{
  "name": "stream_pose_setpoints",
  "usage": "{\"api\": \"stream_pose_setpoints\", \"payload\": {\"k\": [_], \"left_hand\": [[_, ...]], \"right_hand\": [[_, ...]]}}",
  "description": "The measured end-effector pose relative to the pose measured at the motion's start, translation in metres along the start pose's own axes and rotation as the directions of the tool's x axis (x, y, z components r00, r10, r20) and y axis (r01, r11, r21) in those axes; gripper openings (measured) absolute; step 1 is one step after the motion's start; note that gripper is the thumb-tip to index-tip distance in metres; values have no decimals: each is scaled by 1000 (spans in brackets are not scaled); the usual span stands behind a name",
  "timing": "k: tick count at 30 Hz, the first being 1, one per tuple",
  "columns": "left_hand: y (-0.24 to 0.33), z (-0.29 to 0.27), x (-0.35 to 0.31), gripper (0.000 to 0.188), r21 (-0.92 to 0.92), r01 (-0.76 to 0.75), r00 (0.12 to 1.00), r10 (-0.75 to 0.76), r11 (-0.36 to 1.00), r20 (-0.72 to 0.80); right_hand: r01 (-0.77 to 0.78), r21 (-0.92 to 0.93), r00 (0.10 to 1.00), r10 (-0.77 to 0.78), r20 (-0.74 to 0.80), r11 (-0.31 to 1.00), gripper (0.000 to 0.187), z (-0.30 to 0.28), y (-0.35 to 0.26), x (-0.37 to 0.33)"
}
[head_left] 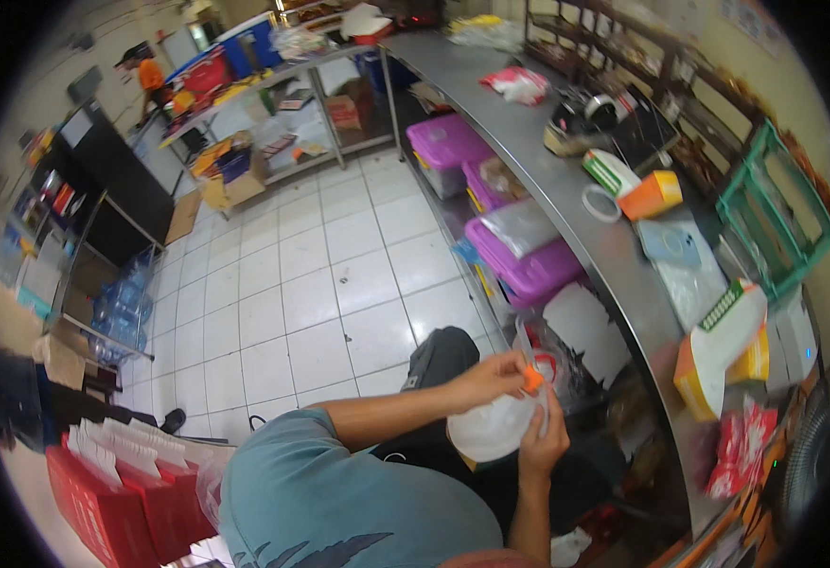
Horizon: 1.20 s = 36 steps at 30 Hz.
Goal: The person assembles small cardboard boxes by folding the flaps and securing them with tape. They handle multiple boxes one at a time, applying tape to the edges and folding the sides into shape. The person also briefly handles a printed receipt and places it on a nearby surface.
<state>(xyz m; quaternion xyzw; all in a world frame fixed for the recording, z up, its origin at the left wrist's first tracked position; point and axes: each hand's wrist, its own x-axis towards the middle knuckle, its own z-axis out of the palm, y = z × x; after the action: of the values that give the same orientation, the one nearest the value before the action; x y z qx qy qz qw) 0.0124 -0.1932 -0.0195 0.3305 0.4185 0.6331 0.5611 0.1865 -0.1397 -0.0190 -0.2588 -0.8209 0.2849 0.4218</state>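
Teal shirt: the wearer sits low beside the work table, bent forward; both forearms meet over the lap.
Left hand [495,377]: fingertips pinched on a small orange piece [532,378]; wrist passes above the pale vessel.
Right hand [543,437]: thumb and fingers clamped on the right edge of the white translucent vessel [489,432]; the two hands nearly meet at the orange piece.
Vessel: in the lap, between the forearms; bowl or bulging bag, cannot tell which; probably light, thin-walled, a bit slick; best held at the rim, gently, since a hard squeeze may buckle it.
Orange piece: at the vessel's upper right edge; looks light, easily dropped; suits a fingertip pinch; soft or stiff, cannot tell.
Red boxes [95,511]: behind the left elbow; white paper standing up in them.
Steel table [614,263]: to the right; orange-and-white cartons [713,355] on top; purple-lidded bins [527,263] below.
Far end: a person in an orange top [152,76], near another laden table.
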Motion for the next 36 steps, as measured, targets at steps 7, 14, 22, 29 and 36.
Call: {"api": "stream_pose_setpoints", "payload": {"k": [7,14,22,29,36], "left_hand": [[16,47,-4,13,644,-460,808,590,611,17],[32,51,4,11,652,-472,817,573,593,71],[25,22,-1,20,604,-543,829,489,583,273],[42,17,2,23,556,-411,907,388,722,165],[21,4,-12,24,715,-265,946,318,647,63]], "right_hand": [[-189,316,900,293,-322,930,19,-9,-6,6],[-78,154,960,116,-255,985,14,-14,-22,29],[-152,264,977,185,-104,952,13,-21,-9,13],[-353,416,932,353,80,838,21,-34,-1,14],[-322,513,947,277,165,796,19,-31,-7,16]]}}
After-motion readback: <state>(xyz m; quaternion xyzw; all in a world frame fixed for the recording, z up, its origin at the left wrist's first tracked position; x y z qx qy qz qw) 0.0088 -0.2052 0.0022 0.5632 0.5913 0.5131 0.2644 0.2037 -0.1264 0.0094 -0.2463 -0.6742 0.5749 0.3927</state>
